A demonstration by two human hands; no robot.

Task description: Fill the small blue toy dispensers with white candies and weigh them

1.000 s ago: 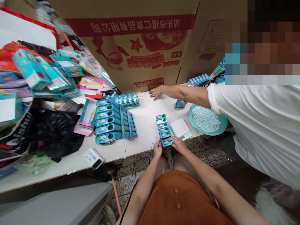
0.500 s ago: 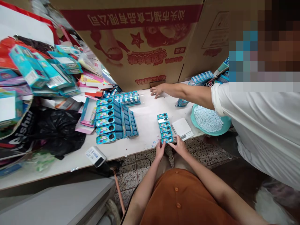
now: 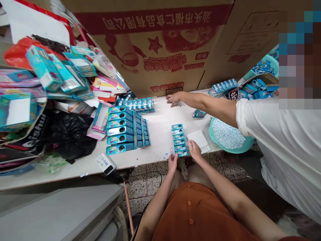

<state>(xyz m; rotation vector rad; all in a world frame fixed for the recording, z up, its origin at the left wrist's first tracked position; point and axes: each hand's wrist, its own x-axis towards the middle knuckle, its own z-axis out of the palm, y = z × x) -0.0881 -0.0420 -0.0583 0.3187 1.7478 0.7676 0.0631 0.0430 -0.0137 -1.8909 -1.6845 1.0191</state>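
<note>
At the near edge of the white table, in front of the person in the rust-brown buttoned top, lies a row of six small turquoise boxes, each with a printed end and most showing a dark round window. The left hand is at the near left corner of this row, its thumb and fingertips close together by the lowest box; whether they pinch it cannot be told. The right hand is on the other side, by the row's lower right, its fingers pointing forward and partly bent between the boxes and a white digital scale; whether they grip anything is unclear too.

Right of the scale, a turquoise plastic basin holds a heap of pale blue tablets. A co-worker in a white shirt reaches an arm across above it, and that person's hand is spread with its fingertips at the foot of a large brown carton printed in red with upside-down lettering and a starfish. To the left, well apart from both of the person's hands, lies a bigger block of turquoise boxes, with a black plastic bag and piled packaging beyond it
</note>
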